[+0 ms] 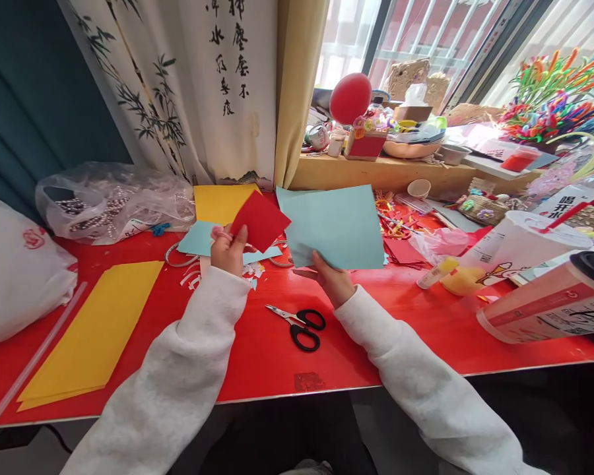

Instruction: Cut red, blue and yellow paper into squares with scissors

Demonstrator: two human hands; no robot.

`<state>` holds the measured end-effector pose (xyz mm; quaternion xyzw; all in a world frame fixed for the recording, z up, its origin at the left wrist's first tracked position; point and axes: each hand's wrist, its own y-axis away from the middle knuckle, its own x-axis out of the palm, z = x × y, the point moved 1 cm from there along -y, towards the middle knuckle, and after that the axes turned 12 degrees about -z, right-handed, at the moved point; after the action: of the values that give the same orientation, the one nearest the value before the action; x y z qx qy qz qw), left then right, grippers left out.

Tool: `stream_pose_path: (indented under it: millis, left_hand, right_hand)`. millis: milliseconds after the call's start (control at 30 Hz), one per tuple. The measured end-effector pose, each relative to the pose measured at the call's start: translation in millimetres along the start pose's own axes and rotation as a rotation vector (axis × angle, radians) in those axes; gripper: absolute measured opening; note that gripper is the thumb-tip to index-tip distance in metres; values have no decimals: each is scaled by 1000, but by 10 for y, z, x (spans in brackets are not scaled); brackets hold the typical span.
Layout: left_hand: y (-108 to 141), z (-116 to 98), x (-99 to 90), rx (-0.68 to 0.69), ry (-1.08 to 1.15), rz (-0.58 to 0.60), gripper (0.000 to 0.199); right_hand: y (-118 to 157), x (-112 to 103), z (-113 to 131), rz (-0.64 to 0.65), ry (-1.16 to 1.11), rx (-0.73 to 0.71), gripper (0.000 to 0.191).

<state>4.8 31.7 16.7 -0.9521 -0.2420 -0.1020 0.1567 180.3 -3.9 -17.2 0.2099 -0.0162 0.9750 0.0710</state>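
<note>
My left hand (229, 251) pinches a small red sheet of paper (261, 221) between thumb and fingers, tilted up above the table. A larger light-blue sheet of paper (334, 227) is gripped at its lower edge by my right hand (330, 277), thumb in front and fingers behind. The two sheets are close together at the red one's right corner. Below them on the red table lies a pair of scissors (297, 325) with black handles, blades pointing left. Behind my left hand are a yellow sheet (218, 201), another blue piece (194, 240) and paper scraps (253, 272).
Yellow paper strips (96, 330) lie at the left beside a white plastic bag (17, 270). A clear bag of beads (113, 201) stands behind. Drink cups (549, 303) and a glue stick (438, 272) are at the right. The windowsill (336, 165) holds a red balloon (350, 99).
</note>
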Motion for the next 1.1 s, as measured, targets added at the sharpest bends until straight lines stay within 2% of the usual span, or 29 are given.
stream_pose_path:
  millis: [100, 200, 267, 333, 433, 533, 633, 733, 800, 900, 967, 1033, 1100]
  left_hand:
    - [124, -45, 55, -5, 60, 169, 32]
    - [276, -50, 127, 8, -96, 380, 33]
    - [303, -26, 147, 49, -247, 446, 29]
    - [265, 6, 136, 107, -390, 416, 21]
    - [188, 35, 93, 183, -528, 328, 27]
    - [177, 35, 76, 203, -580, 339, 27]
    - [198, 30, 92, 301, -627, 381, 21]
    - [191, 67, 109, 360, -622, 339, 20]
    - [181, 123, 115, 247, -549, 273, 29]
    - [195, 217, 124, -67, -325, 174, 64]
    - [213, 262, 130, -245, -160, 176, 74]
    - [209, 283, 121, -287, -78, 245, 71]
    - [169, 290, 88, -182, -160, 282, 61]
  right_hand:
    - [-5, 14, 19, 101, -60, 3, 36]
    - [19, 53, 13, 198, -70, 78, 40]
    - [43, 75, 6, 240, -67, 145, 48]
    - [64, 86, 2, 258, -68, 189, 56]
    - [82, 88, -4, 266, -32, 219, 58]
    - [86, 86, -26, 273, 9, 235, 50]
    - [82, 87, -49, 241, 26, 229, 44]
    - [85, 89, -55, 227, 71, 232, 47]
    - [90, 88, -54, 236, 99, 230, 50]
    - [96, 81, -71, 220, 111, 188, 52]
    - [98, 79, -94, 217, 129, 161, 51]
    - [92, 76, -102, 242, 159, 149, 51]
    - [60, 49, -62, 261, 192, 129, 56]
